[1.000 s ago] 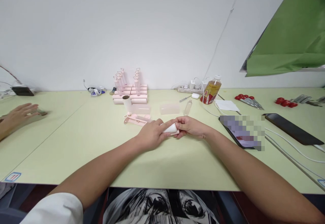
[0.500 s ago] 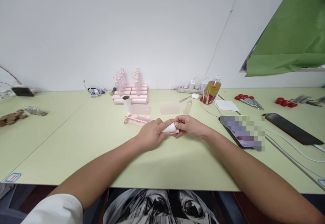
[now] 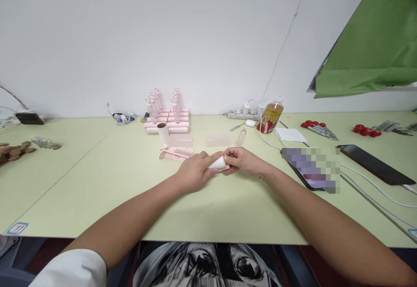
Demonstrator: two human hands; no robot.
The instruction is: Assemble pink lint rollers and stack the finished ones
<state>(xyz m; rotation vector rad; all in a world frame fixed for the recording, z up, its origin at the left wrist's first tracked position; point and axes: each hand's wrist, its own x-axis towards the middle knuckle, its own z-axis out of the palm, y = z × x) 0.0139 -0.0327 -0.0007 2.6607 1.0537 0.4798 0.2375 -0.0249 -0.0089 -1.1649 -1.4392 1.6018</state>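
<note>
Both my hands meet over the table around a white lint roller (image 3: 217, 164) with a pinkish end. My left hand (image 3: 196, 170) wraps over its left part and hides much of it. My right hand (image 3: 240, 162) pinches the right end between thumb and fingers. Left of them lie pink plastic handle parts (image 3: 174, 153). Behind those stands a white roll with a brown core (image 3: 162, 133), beside a translucent pink cover (image 3: 181, 140). Another translucent cover (image 3: 218, 139) and a small clear bottle (image 3: 241, 137) lie beyond my hands.
Stacked pink rollers (image 3: 167, 127) with upright clear tubes stand by the wall. To the right are a drink bottle (image 3: 271, 115), phone (image 3: 301, 169), black phone (image 3: 374, 164), cables and red-ended tools (image 3: 321, 130). Wooden discs (image 3: 19, 151) lie far left.
My hands keep their grip on the lint roller with hardly any movement. At the far left edge, what looks like another person's hand has come in by the wooden discs.
</note>
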